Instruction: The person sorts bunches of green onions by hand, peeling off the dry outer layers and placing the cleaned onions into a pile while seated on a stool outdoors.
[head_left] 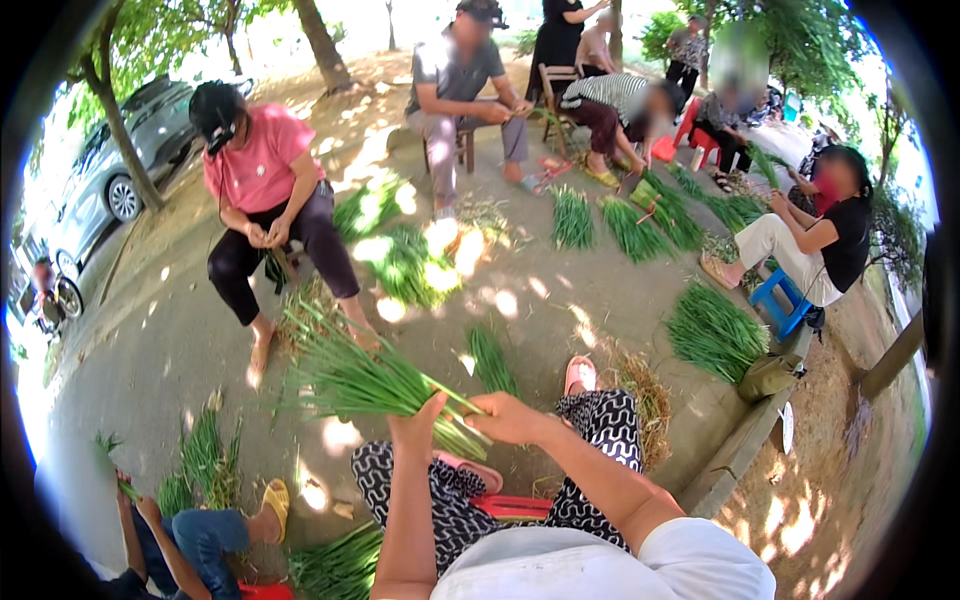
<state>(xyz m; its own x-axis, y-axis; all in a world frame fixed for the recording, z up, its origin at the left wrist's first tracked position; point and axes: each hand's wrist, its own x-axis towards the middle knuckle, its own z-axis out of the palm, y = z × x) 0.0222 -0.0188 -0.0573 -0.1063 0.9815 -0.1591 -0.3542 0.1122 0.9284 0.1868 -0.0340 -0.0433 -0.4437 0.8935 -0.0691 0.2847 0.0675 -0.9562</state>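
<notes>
I hold a bunch of long green scallions [355,375] in front of my knees, its leaves fanning out to the left. My left hand [417,428] grips the bunch from below, near its root end. My right hand [505,417] is closed on the same end from the right. Under the bunch are my legs in black-and-white patterned trousers [600,425], and my foot in a pink sandal [579,373].
Several people sit on low stools around the paved ground, each handling scallions. Green piles lie at centre [410,262], at the right [712,332] and at the back [630,228]. A concrete kerb [745,440] runs at right. A grey car [110,165] stands far left.
</notes>
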